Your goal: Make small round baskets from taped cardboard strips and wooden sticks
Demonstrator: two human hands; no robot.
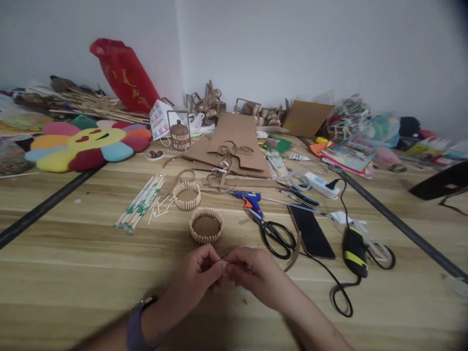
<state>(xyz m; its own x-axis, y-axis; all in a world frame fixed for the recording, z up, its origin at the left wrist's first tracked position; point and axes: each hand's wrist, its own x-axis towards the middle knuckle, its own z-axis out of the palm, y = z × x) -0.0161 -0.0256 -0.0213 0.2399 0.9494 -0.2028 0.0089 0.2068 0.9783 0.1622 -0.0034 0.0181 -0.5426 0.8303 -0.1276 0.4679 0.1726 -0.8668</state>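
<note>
My left hand (203, 273) and my right hand (256, 273) meet low in the middle of the view, fingertips pinched together. Between them is something small and thin, mostly covered by the fingers; its kind cannot be made out. Just beyond the hands sits a round basket (206, 239) with a brown base and a wall of short wooden sticks. A second stick-walled ring (187, 196) stands behind it to the left. Scissors (276, 236) with black handles lie right of the nearer basket, and a curved brown cardboard strip (293, 253) rests beside their handles.
A blue glue gun (249, 200), a black phone (310, 231) and a white power strip (321, 185) lie to the right. Packaged sticks (142, 202) lie left. Brown cardboard (237, 141) and a finished lidded basket (180, 135) stand farther back. A black cable (341, 292) loops at right.
</note>
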